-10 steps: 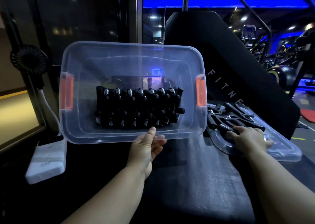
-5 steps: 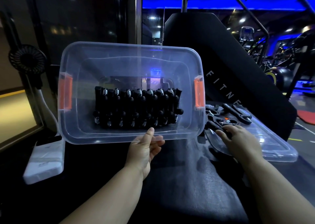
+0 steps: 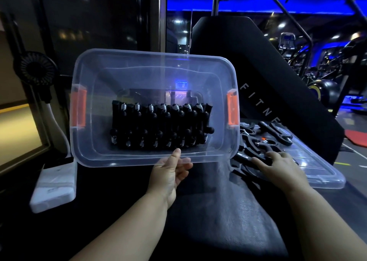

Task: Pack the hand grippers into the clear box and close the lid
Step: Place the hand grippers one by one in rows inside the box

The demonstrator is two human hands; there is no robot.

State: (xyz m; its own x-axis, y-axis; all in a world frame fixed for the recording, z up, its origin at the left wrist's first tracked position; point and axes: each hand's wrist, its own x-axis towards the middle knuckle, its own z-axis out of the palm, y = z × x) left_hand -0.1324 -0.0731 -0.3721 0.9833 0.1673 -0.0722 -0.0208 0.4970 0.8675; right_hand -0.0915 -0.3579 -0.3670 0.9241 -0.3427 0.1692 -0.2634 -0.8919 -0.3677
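Many hand grippers (image 3: 160,127) fill clear box (image 3: 119,161) held by left hand (image 3: 168,173).

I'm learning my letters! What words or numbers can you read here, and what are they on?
"F I T N E": white letters on the black slanted panel behind the clear box; the rest of the word is hidden.
Faint marks on the white block at the left: too blurred to read.
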